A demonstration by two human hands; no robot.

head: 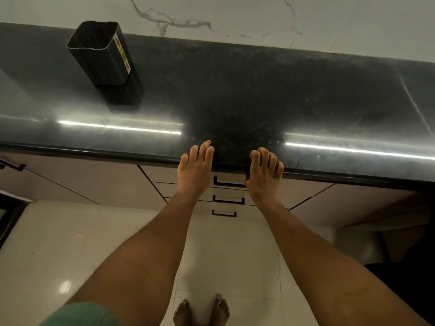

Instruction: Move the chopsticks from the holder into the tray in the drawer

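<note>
Dark glossy countertop (235,90); black holder (103,55) standing far left; left hand (195,168), right hand (264,175) resting on front edge.

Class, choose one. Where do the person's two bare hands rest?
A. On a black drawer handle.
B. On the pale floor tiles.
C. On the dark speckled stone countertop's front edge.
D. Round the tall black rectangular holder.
C: the left hand and right hand rest their fingers on the front edge of the dark speckled stone countertop.

Dark stone counter (259,90) under a marbled white wall (235,10).
Strip-light glare (117,127) runs along the counter's front edge; beneath, beige cabinet fronts (82,177) with black handles (228,184), then glossy pale floor tiles (70,243).
</note>
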